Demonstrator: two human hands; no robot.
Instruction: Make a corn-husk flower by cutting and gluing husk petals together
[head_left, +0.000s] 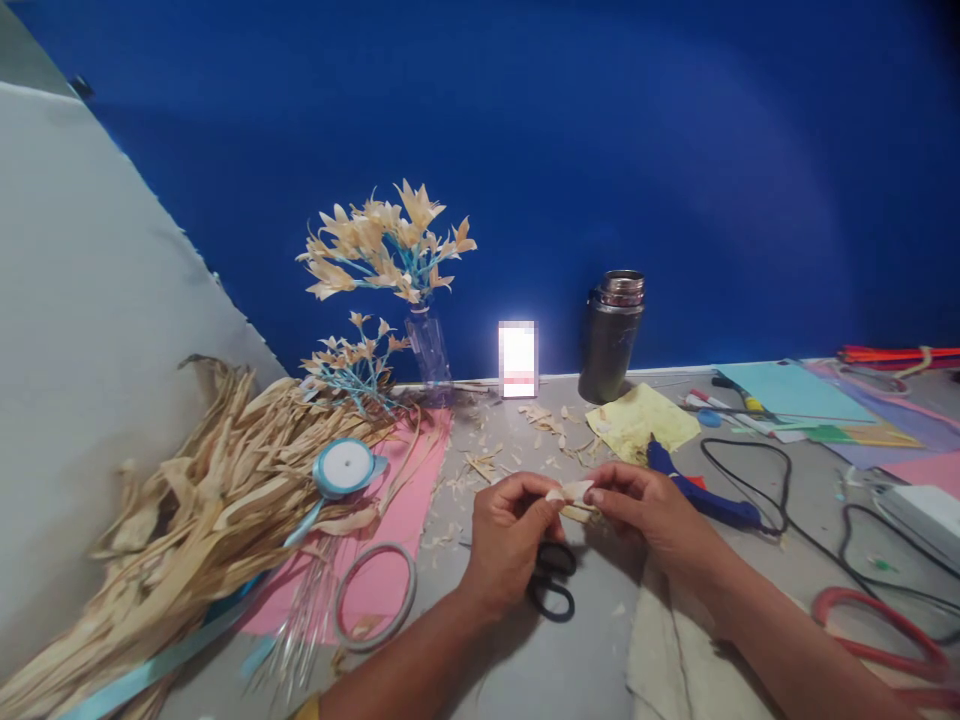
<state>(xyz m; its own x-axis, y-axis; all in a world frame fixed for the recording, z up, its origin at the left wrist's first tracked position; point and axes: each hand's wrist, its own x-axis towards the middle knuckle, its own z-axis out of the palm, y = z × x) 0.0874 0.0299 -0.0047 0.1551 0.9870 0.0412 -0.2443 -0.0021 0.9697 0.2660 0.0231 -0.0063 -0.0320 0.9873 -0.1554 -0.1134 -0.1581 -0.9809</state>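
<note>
Above the grey table (510,650), my left hand (510,535) and my right hand (649,510) meet at a small pale strip of dried husk (571,492). My left fingers pinch one end of it; the other end is between my right thumb and fingertips. Black-handled scissors (553,583) lie just under my left hand, their blades mostly hidden. Near my right hand rests a blue glue gun (705,492). Cut husk scraps (544,420) are scattered beyond both hands.
A heap of dried husks (172,510) covers the left side. Husk flowers (390,240) stand in a clear bottle (429,350) by the blue wall. A lit screen (518,360) and dark flask (611,340) stand at the back. Black cable (787,490) winds across the right.
</note>
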